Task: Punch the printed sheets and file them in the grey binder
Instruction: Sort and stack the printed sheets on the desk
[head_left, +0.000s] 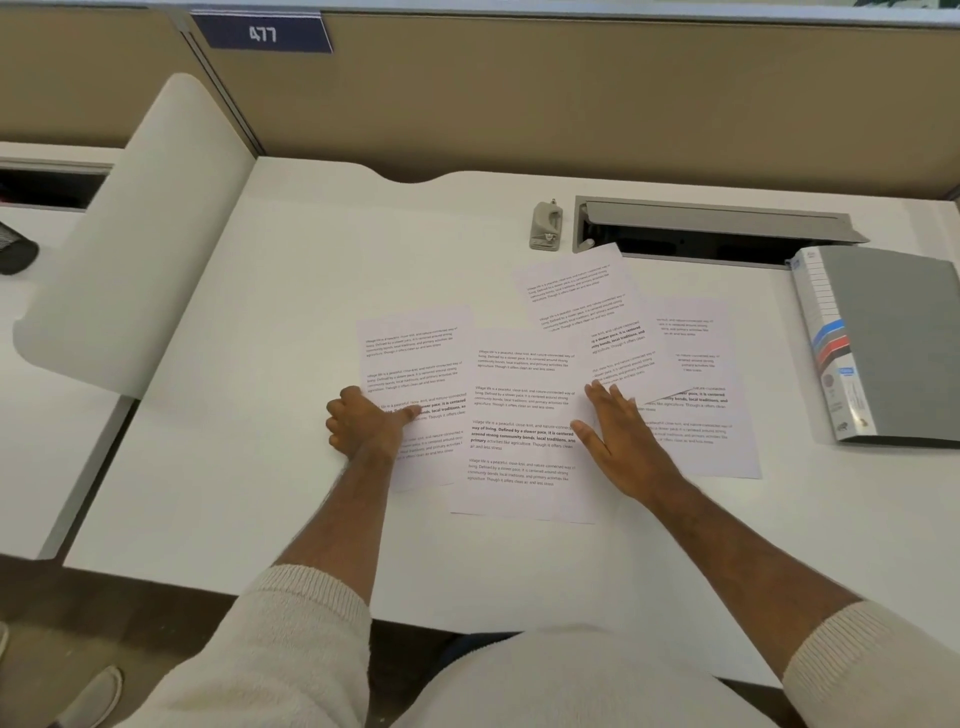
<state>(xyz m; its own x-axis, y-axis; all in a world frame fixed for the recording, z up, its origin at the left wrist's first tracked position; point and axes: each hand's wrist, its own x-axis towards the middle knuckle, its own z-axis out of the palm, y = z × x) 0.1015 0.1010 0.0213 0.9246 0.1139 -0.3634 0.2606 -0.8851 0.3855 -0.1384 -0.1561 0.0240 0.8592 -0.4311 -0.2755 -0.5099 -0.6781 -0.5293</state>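
Observation:
Several printed sheets (522, 395) lie fanned and overlapping in the middle of the white desk (260, 467). My left hand (363, 423) pinches the left edge of the leftmost sheet (415, 348), thumb on top and fingers curled at its edge. My right hand (618, 441) lies flat with straight fingers on the sheets to the right of the middle one. A small grey hole punch (545, 224) stands at the back of the desk, beyond the papers. The grey binder (893, 338) lies closed at the right, its labelled spine facing the sheets.
An open cable tray (717, 228) with a raised metal lid runs along the back right of the desk. A curved white divider (140, 234) stands at the left. A tan partition (571, 93) with a "477" plate closes the back.

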